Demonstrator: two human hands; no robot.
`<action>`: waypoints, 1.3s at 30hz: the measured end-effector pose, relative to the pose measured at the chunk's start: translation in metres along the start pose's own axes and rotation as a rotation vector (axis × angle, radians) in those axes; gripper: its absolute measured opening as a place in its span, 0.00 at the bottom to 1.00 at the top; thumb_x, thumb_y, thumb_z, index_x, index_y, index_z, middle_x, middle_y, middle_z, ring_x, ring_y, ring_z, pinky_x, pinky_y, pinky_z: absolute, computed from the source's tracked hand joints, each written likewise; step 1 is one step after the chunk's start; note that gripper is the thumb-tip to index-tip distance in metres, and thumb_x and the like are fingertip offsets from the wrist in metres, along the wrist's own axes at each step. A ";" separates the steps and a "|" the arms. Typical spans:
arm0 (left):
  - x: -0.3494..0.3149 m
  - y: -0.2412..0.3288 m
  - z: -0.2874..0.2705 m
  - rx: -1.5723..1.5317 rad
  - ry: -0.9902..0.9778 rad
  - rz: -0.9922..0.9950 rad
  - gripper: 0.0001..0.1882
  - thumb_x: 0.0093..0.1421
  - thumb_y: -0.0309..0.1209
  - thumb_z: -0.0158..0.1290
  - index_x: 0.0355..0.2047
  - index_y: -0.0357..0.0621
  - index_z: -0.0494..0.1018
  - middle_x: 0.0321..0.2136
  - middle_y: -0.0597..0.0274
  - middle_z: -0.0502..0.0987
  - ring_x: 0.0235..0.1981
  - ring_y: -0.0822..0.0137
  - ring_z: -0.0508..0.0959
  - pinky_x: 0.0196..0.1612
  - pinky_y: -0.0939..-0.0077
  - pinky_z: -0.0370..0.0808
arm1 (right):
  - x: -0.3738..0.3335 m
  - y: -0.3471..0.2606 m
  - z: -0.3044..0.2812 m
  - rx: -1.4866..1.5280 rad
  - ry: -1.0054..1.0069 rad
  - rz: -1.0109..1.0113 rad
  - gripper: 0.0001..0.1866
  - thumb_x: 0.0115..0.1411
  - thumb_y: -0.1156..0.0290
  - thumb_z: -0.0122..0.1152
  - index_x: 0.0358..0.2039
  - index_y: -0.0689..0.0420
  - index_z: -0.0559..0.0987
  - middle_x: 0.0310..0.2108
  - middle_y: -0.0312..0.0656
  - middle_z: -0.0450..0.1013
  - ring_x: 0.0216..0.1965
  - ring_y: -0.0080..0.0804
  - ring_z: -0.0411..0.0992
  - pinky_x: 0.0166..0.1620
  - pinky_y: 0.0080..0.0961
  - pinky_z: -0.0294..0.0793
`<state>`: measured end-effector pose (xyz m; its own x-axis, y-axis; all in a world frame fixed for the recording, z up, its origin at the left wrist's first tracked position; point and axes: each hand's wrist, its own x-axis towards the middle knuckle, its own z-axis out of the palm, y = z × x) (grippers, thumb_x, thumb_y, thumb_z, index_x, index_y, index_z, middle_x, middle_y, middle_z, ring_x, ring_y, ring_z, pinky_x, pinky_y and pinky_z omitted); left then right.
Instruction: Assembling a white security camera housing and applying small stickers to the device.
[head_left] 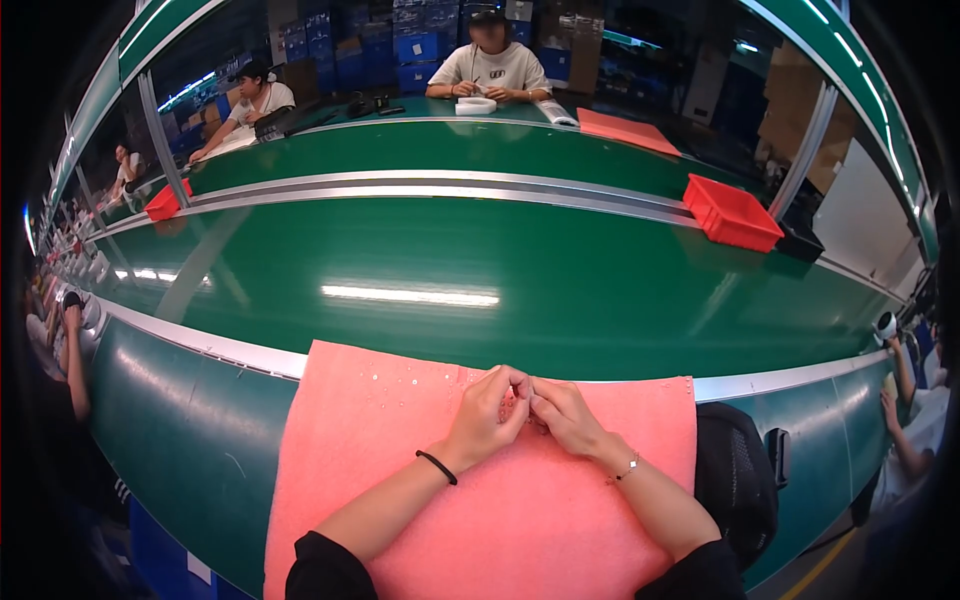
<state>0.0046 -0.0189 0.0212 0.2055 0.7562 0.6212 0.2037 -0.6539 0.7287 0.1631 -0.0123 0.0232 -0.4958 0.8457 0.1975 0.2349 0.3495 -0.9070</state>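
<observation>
Our fingertips (520, 395) come together near the far edge of the pink foam mat (400, 480), pinched narrow round something too small to make out — we cannot tell what it is, only that both hands close on it at the one spot. The left hand (487, 412) curls over from its side, the thumb tucked against the forefinger; the right hand (565, 415) meets it knuckle to knuckle, so whatever sits between them is braced from both sides, which we judge suits fine work on a tiny part. A black band (437, 467) rings the left wrist and a thin bracelet (627, 466) the right.

A scatter of small clear beads or droplets (400, 380) lies on the mat toward its far left corner, just beside the left hand and within easy reach. The soft mat probably keeps such bits from rolling away.

Beyond the mat's far edge runs a metal rail (780, 378), then the wide green conveyor belt (500, 250), bare in front of us. A red bin (733, 211) sits at the belt's far right edge, well apart, and another small red bin (162, 202) at the far left. Across the belt a person in a white shirt (490, 70) works at a second bench. A black chair back (735, 470) stands just beside the mat's right edge. Nothing lies between our hands and the beads.
</observation>
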 end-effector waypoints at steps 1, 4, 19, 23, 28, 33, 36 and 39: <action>0.000 0.000 -0.001 0.009 0.004 0.004 0.07 0.52 0.18 0.50 0.29 0.38 0.64 0.25 0.57 0.71 0.28 0.62 0.74 0.32 0.73 0.72 | 0.000 0.000 0.000 0.015 -0.002 0.012 0.15 0.62 0.67 0.39 0.41 0.63 0.71 0.18 0.42 0.66 0.20 0.30 0.64 0.27 0.28 0.64; -0.001 0.000 -0.001 0.018 0.002 0.000 0.07 0.52 0.18 0.51 0.30 0.38 0.64 0.25 0.57 0.71 0.28 0.62 0.74 0.32 0.73 0.72 | 0.000 -0.004 0.001 0.061 0.002 0.029 0.15 0.62 0.67 0.39 0.41 0.64 0.71 0.18 0.42 0.66 0.20 0.29 0.64 0.27 0.27 0.64; -0.001 0.000 0.001 0.013 0.003 0.023 0.07 0.51 0.18 0.50 0.29 0.38 0.64 0.24 0.56 0.70 0.28 0.60 0.73 0.31 0.71 0.70 | -0.002 0.003 0.000 0.010 0.026 -0.024 0.14 0.61 0.68 0.39 0.39 0.63 0.70 0.19 0.44 0.67 0.20 0.35 0.67 0.27 0.30 0.66; 0.000 -0.002 0.000 0.026 0.014 0.035 0.07 0.50 0.18 0.51 0.29 0.38 0.64 0.24 0.56 0.70 0.27 0.60 0.73 0.31 0.71 0.70 | 0.000 0.001 0.001 -0.042 0.041 -0.054 0.14 0.60 0.67 0.39 0.38 0.62 0.70 0.19 0.46 0.68 0.21 0.39 0.68 0.28 0.33 0.66; 0.000 -0.002 0.000 0.009 -0.007 0.022 0.08 0.49 0.18 0.51 0.29 0.38 0.64 0.24 0.56 0.70 0.27 0.60 0.73 0.31 0.70 0.70 | -0.001 0.002 0.001 -0.074 0.039 -0.058 0.15 0.59 0.66 0.40 0.39 0.62 0.70 0.20 0.46 0.68 0.22 0.39 0.69 0.29 0.33 0.67; -0.002 -0.002 0.000 -0.013 -0.008 0.008 0.08 0.49 0.18 0.51 0.29 0.38 0.64 0.24 0.57 0.71 0.27 0.60 0.73 0.31 0.71 0.71 | -0.003 0.005 0.003 -0.026 0.053 -0.080 0.18 0.58 0.67 0.40 0.44 0.62 0.70 0.20 0.46 0.68 0.22 0.39 0.68 0.29 0.33 0.67; -0.002 -0.001 -0.001 -0.006 -0.002 0.015 0.07 0.50 0.18 0.51 0.29 0.37 0.64 0.25 0.57 0.71 0.28 0.60 0.74 0.32 0.71 0.71 | -0.003 0.006 0.002 -0.018 0.025 -0.054 0.19 0.58 0.68 0.39 0.47 0.61 0.70 0.20 0.46 0.68 0.22 0.39 0.68 0.29 0.32 0.67; -0.002 -0.002 0.000 -0.004 -0.001 0.026 0.07 0.51 0.18 0.50 0.29 0.37 0.64 0.25 0.57 0.71 0.28 0.60 0.74 0.32 0.72 0.71 | -0.003 0.005 0.001 0.009 0.019 -0.015 0.18 0.59 0.68 0.39 0.45 0.62 0.71 0.20 0.46 0.69 0.22 0.40 0.68 0.29 0.32 0.68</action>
<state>0.0037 -0.0196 0.0184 0.2118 0.7393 0.6393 0.1949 -0.6729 0.7136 0.1651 -0.0139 0.0177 -0.4836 0.8477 0.2180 0.2199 0.3587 -0.9072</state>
